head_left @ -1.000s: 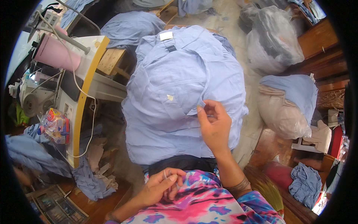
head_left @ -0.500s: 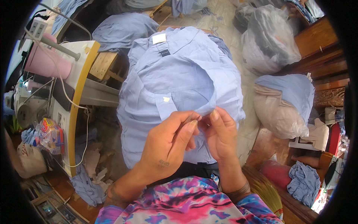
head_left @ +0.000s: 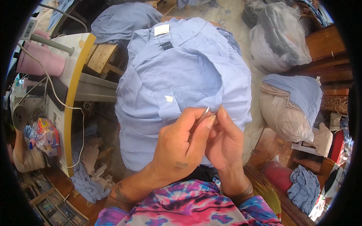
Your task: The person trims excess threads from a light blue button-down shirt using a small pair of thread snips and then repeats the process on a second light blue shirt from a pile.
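Observation:
A light blue garment is spread over a bulky heap in front of me, its wide neckline open. A dark label and a white tag show at its far side, and a small pale label lies at the near edge of the opening. My left hand is closed on a thin metal tool, of which only the pointed tip shows; its kind is hidden. My right hand pinches the garment's near right neckline edge, close beside that tip.
On the left stands a white table with a yellow edge, a pink tumbler and a hanging white cable. Stuffed bags and a cloth-topped sack sit to the right. A broom lies near my right arm.
Both hands have moved slightly right, and the metal tip now shows above my left fingers. The view has shifted a little; the garment stays spread on the heap.

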A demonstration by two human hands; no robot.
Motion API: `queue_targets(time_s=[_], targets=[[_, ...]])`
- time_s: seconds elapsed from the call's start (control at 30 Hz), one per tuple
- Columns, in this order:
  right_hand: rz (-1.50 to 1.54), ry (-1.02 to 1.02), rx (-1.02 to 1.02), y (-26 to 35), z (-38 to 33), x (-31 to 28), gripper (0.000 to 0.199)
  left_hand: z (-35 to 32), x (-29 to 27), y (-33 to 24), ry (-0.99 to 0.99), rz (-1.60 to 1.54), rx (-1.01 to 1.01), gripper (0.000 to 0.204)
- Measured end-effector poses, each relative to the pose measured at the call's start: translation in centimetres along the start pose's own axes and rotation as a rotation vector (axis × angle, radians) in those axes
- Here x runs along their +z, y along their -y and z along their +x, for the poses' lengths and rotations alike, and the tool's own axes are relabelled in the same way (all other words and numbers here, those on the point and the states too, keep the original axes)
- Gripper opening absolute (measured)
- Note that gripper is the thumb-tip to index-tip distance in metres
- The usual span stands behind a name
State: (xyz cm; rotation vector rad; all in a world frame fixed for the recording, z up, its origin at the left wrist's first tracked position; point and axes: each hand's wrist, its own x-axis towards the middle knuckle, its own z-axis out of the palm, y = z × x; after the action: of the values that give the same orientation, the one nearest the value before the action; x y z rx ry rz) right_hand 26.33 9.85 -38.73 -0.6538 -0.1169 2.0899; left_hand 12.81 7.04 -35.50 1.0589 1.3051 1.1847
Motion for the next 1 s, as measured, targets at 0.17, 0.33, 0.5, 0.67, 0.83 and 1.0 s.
queue_targets(time_s=[0.17,0.33,0.5,0.67,0.83,1.0], targets=[[-0.012,-0.111,-0.055,-0.8,-0.1,0.8,0.024,-0.2,0.0,0.0,-0.006,-0.023,0.011,0.015],[0.021,-0.025,-0.07,-0.9,-0.3,0.1,0.023,-0.3,0.0,0.0,-0.017,-0.019,0.02,0.016],[-0.03,-0.006,-0.142,-1.2,-0.3,-0.4,0.021,-0.4,-0.2,-0.1,-0.021,0.068,0.052,0.015],[-0.061,0.025,-0.213,-1.2,0.0,-0.6,0.018,-0.1,-0.8,-0.1,-0.053,0.328,0.245,0.015],[-0.127,0.026,-0.285,-1.3,0.2,-1.2,0.017,0.1,-0.8,0.2,-0.079,0.431,0.329,0.015],[-0.2,0.047,-0.378,-1.6,0.4,-1.5,0.017,0.1,-0.6,0.1,-0.102,0.497,0.361,0.015]])
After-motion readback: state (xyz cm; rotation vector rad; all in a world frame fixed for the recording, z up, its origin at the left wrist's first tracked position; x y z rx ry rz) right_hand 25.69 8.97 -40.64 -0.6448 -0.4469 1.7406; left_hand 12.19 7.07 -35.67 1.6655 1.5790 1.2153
